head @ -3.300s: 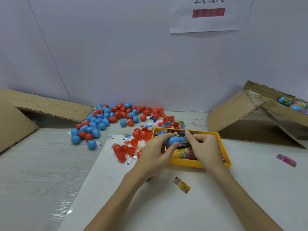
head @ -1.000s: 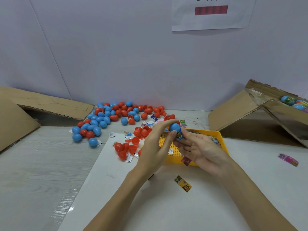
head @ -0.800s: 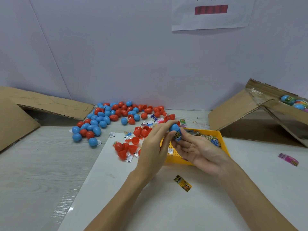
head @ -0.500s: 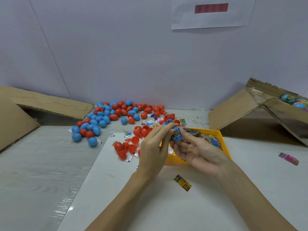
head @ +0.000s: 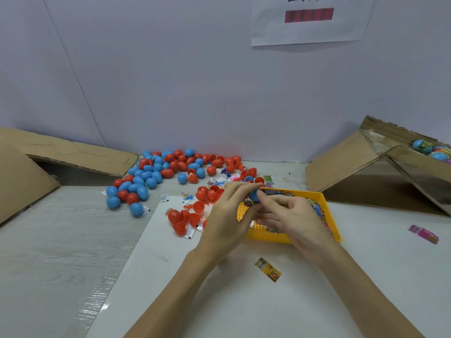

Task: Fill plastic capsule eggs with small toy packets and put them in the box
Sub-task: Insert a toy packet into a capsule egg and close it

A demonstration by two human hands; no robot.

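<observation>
Nearest, a loose yellow packet (head: 268,272) lies on the white sheet (head: 244,301). Above the yellow tray (head: 292,236), I note both hands meeting: left hand (head: 228,215) and right hand (head: 296,217) each pinch the blue capsule egg (head: 254,195) between fingertips; its long axis I cannot tell. The cardboard box (head: 341,164) lies far right, nearer the right hand. Spare eggs (head: 156,174) scatter far left on the table.

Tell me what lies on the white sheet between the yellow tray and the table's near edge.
In the head view, one small yellow-and-black packet lies there, apart from the yellow tray; the person's forearms cross above the sheet.
</observation>
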